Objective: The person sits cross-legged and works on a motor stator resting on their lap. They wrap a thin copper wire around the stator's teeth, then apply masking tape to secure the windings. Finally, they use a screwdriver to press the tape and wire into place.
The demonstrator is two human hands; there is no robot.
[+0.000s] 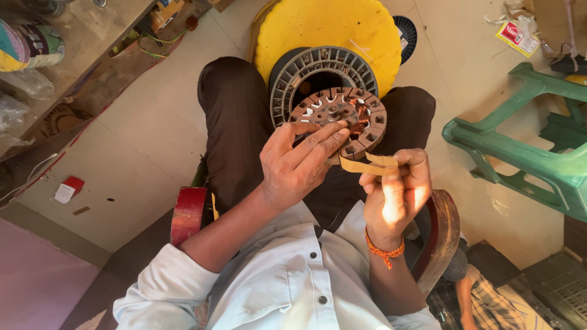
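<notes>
A round brown stator core [338,114] with slots and some copper winding rests on my lap, over a grey slotted ring [306,68]. My left hand [298,161] lies across the core's near edge, fingers pressing on it beside the copper coil. My right hand [394,189] pinches a yellowish strip of insulating paper [367,163] that runs from its fingers towards the core's lower rim. An orange thread band circles my right wrist.
A yellow round stool top [330,30] stands past my knees. A green plastic stool [532,146] lies tipped at the right. A wooden bench [73,43] with tape rolls sits at the upper left. A red-rimmed seat [188,214] is under me.
</notes>
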